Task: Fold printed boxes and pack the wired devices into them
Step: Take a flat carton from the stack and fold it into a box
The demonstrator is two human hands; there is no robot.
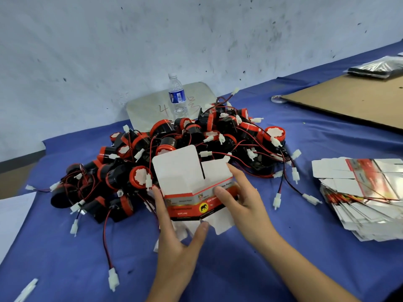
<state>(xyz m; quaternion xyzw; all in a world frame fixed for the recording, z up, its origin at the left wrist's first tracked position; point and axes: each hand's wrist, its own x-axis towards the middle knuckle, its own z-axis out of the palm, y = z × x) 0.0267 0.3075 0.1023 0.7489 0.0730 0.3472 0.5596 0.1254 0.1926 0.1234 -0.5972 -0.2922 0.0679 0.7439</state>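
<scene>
We've got one printed box (pixel 192 203) half opened up, held low over the blue-covered bench (pixel 239 269), right in front of the pile. Its white top flaps stand up and the bottom flaps hang loose (can't tell if they touch the cloth). Our left hand (pixel 174 232) grips the box's left side, fingers running up the edge and thumb tucked under by a bottom flap. Our right hand (pixel 242 199) curls round the right end, thumb pressed on the red front panel near the elephant logo.

Just behind the box is the heap of wired devices (pixel 174 149), black and red, with wires and white plugs spilling everywhere. The stack of flat boxes (pixel 359 192) is fanned out off to the right. A water bottle (pixel 177 97) stands upright behind the heap, and a cardboard sheet (pixel 349 99) lies far right with a tape roll (pixel 278 98) at its corner.
</scene>
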